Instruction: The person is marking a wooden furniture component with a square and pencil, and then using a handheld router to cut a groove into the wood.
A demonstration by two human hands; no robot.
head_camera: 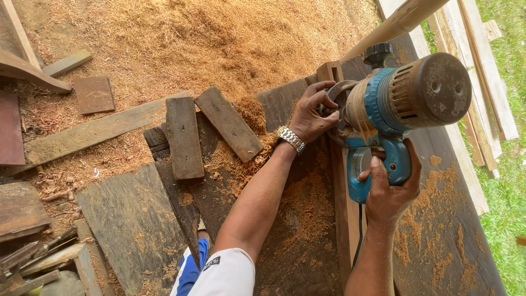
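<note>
Sawdust (181,33) covers the ground beyond the far edge of the worktop (438,246) and lies in drifts on its dark boards. A blue power tool (408,101) with a round, dusty motor housing sits near the worktop's far right part, on a narrow reddish strip of wood (342,203) that runs from the near edge toward the far edge. The right hand (392,189) is wrapped around the tool's blue handle from the near side, fingers curled closed on the grip, with the forefinger lying along its left face. The left hand (313,112), wearing a metal wristwatch (290,138), reaches in from the left and rests its bent fingers on the tool's front guard, just beside the far end of the strip; whether it pinches the guard or only presses it I cannot tell. So the tool lies between the two hands, the left at its front left, the right at its rear. A black cord (359,235) drops from the handle toward the near edge. Left of the left forearm, two short planks (205,131) lie side by side on the worktop boards. A pale wooden pole (402,19) crosses above the tool at the far right corner, and grass (507,181) shows past the right edge.
</note>
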